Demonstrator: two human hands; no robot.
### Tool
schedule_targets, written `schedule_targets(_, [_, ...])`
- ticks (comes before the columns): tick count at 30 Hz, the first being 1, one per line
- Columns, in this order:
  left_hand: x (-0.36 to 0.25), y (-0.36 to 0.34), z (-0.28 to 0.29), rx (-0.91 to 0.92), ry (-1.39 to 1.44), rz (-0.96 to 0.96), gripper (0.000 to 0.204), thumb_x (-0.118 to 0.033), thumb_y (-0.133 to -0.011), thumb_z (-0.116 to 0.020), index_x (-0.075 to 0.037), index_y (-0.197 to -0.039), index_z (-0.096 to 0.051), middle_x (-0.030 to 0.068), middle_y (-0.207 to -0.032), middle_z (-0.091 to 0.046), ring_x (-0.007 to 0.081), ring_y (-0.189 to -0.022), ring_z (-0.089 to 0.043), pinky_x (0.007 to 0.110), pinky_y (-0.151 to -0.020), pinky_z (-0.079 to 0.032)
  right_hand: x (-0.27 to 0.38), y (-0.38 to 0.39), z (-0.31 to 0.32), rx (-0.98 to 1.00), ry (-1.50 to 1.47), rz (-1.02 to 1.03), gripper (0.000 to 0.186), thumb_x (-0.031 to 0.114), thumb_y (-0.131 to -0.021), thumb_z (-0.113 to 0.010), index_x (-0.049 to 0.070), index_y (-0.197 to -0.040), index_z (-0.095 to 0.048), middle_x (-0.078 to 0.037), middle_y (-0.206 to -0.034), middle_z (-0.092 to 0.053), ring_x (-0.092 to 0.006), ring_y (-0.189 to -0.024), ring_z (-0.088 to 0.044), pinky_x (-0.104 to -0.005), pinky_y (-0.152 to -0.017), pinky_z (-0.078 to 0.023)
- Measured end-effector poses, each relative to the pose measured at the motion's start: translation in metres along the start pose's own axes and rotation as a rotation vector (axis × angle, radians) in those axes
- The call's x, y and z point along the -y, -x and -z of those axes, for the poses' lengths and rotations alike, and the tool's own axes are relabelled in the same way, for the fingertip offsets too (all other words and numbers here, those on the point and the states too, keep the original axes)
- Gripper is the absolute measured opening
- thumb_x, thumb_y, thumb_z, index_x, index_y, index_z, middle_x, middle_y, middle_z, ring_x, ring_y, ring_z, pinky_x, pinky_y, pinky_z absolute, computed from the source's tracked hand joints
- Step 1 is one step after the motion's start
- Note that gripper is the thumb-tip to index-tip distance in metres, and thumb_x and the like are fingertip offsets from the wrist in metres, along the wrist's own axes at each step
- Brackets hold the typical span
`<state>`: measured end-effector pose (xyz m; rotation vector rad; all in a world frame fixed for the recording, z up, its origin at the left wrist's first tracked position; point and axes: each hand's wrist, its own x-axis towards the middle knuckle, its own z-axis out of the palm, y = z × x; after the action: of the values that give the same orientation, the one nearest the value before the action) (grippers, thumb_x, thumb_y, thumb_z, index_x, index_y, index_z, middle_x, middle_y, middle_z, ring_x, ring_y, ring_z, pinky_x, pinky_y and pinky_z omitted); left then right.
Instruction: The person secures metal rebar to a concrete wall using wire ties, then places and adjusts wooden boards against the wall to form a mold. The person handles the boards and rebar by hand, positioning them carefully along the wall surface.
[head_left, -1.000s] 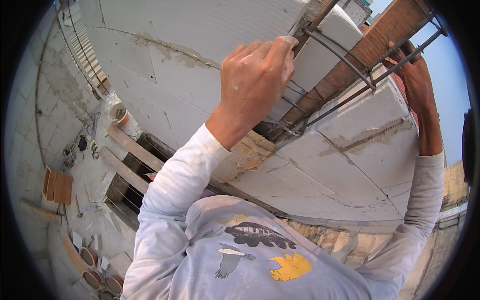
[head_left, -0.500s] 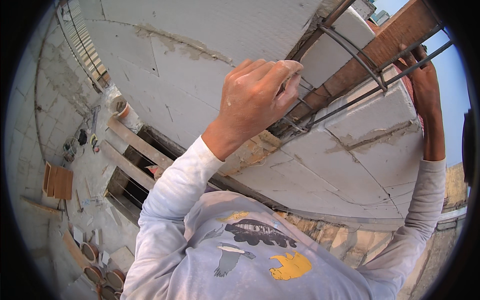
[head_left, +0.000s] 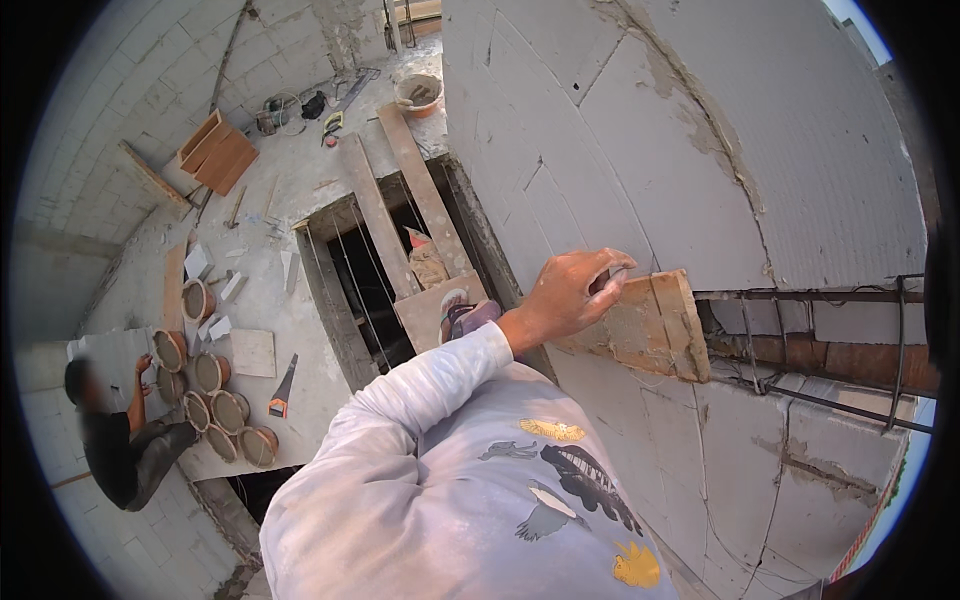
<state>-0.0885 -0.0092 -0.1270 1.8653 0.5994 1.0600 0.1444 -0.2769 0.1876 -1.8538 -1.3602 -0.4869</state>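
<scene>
My left hand [head_left: 572,296] is closed, its fingers curled in towards the thumb and dusted pale; whatever lies inside them, if anything, is hidden. It is in front of a mortar-smeared wooden board [head_left: 655,325] set at the side of a gap in the block wall [head_left: 600,150]; whether they touch I cannot tell. Steel reinforcing bars [head_left: 840,397] run along that gap to the right, with a reddish-brown timber [head_left: 790,352] behind them. My right hand is out of view.
Planks [head_left: 378,212] bridge a floor opening with bars across it, and my foot [head_left: 465,315] stands there. Several mortar buckets [head_left: 230,410] and a handsaw [head_left: 284,388] are on the floor at left. A person in black [head_left: 125,430] crouches beside the buckets.
My view has swung left, bringing in the crouching person, the handsaw and more of the floor. My right hand, earlier up by the bars and timber, has left the view. My left hand stays closed.
</scene>
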Motion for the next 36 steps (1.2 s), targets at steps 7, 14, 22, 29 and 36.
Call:
schedule_targets(7, [0.129,0.124,0.046,0.078,-0.219,0.584,0.026,-0.026,-0.099,-0.059,-0.009,-0.116,-0.067,0.0204,-0.096,-0.073,0.0421,-0.091,-0.07,0.051,-0.083,-0.053,0.037,0.042,-0.123,0.779,-0.79,-0.149,0.066,0.044,-0.101,-0.063,-0.001,-0.147,-0.048,-0.02,-0.127,-0.064,-0.0313,-0.121,-0.065,-0.044,-0.105,-0.052])
schedule_targets(14, [0.229,0.206,0.069,-0.053,-0.222,0.941,0.026,-0.03,-0.097,-0.06,-0.009,-0.11,-0.069,0.021,-0.105,-0.073,0.0427,-0.104,-0.068,0.054,-0.091,-0.052,0.046,0.042,-0.246,1.19,-1.01,-0.329,0.072,0.048,-0.1,-0.065,-0.002,-0.148,-0.045,-0.02,-0.123,-0.065,-0.0327,-0.117,-0.067,-0.0457,-0.102,-0.056])
schedule_targets(22, [0.226,0.338,0.099,-0.617,-0.257,1.436,0.032,-0.032,-0.094,-0.062,-0.007,-0.109,-0.074,0.0218,-0.109,-0.074,0.0428,-0.106,-0.068,0.051,-0.094,-0.053,0.086,0.04,-0.426,1.26,-0.743,-0.392,0.064,0.041,-0.105,-0.06,-0.01,-0.142,-0.049,-0.019,-0.118,-0.063,-0.0291,-0.109,-0.066,-0.0429,-0.098,-0.056])
schedule_targets(29, [0.18,0.488,0.014,-0.901,-0.345,1.742,0.036,-0.035,-0.088,-0.066,-0.008,-0.11,-0.075,0.0186,-0.113,-0.075,0.0399,-0.107,-0.07,0.047,-0.095,-0.055,0.119,0.07,-0.507,1.381,-0.871,-0.405,0.052,0.03,-0.108,-0.056,-0.01,-0.141,-0.051,-0.018,-0.117,-0.064,-0.0254,-0.107,-0.067,-0.0404,-0.098,-0.056])
schedule_targets(36, [0.164,0.582,-0.084,-0.765,-0.161,1.892,0.042,-0.043,-0.092,-0.065,-0.008,-0.114,-0.075,0.0207,-0.113,-0.074,0.0406,-0.107,-0.07,0.046,-0.093,-0.055,0.123,0.109,-0.537,1.545,-0.883,-0.21,0.049,0.03,-0.109,-0.055,-0.006,-0.142,-0.052,-0.016,-0.117,-0.065,-0.0221,-0.104,-0.067,-0.0369,-0.095,-0.057])
